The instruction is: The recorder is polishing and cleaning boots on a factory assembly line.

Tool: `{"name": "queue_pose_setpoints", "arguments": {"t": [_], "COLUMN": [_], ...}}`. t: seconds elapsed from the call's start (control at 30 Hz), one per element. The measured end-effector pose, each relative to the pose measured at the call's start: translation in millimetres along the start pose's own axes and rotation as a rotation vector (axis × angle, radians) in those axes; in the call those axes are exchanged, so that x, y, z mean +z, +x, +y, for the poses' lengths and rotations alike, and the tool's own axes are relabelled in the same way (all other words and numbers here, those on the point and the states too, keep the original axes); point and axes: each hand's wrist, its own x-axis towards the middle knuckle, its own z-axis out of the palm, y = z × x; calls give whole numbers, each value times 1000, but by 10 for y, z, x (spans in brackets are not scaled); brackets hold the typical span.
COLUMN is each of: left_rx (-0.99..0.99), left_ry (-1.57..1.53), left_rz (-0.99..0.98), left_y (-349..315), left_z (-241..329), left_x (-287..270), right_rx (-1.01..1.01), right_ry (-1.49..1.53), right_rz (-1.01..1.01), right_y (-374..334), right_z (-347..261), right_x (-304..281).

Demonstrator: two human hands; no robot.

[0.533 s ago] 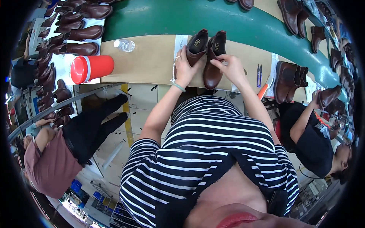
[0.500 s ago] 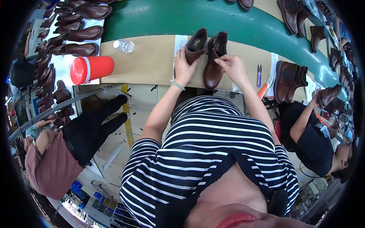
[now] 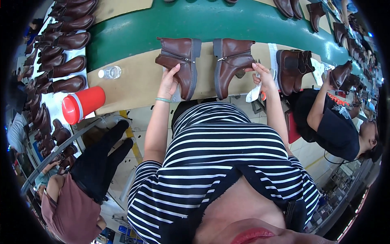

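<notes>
A pair of brown leather ankle boots is turned so that the side zips show, soles toward each other with a gap between. My left hand [image 3: 169,84] is closed on the left boot [image 3: 177,53], thumb on the upper below the zip. The right boot [image 3: 233,51] is pinched at its upper by my right hand [image 3: 264,77]. A metal zip pull shows on each boot. Beside my right hand is a white piece [image 3: 254,94], perhaps cloth; whether my fingers hold it too I cannot tell.
A red jug [image 3: 90,103] and a clear bottle [image 3: 110,72] stand left on the tan work surface [image 3: 134,67]. Another brown pair [image 3: 290,69] stands right. Beyond runs a green surface [image 3: 138,30]. Boots line the left [image 3: 69,65]. Co-workers stand left [image 3: 71,207] and sit right [image 3: 339,126].
Both boots have turned from openings up toward me to zip sides showing, and moved apart. My hands have spread outward with them. The view has shifted slightly.
</notes>
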Motion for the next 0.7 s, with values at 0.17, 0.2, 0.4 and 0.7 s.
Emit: {"name": "queue_pose_setpoints", "arguments": {"t": [0.17,0.2,0.4,0.7], "left_rx": [-83,-88,-95,-224], "left_ry": [-63,-44,-4,294], "left_rz": [-1,2,15,117], "left_y": [22,24,-5,-27], "left_z": [-60,-74,-47,138], "left_x": [93,102,207,86], "right_rx": [-16,-16,5,-6], "right_ry": [20,26,1,-265], "right_rz": [-2,-13,-6,197], "right_y": [21,29,32,702], "right_z": [53,61,-16,-600], "right_x": [-31,-41,-52,3]}}
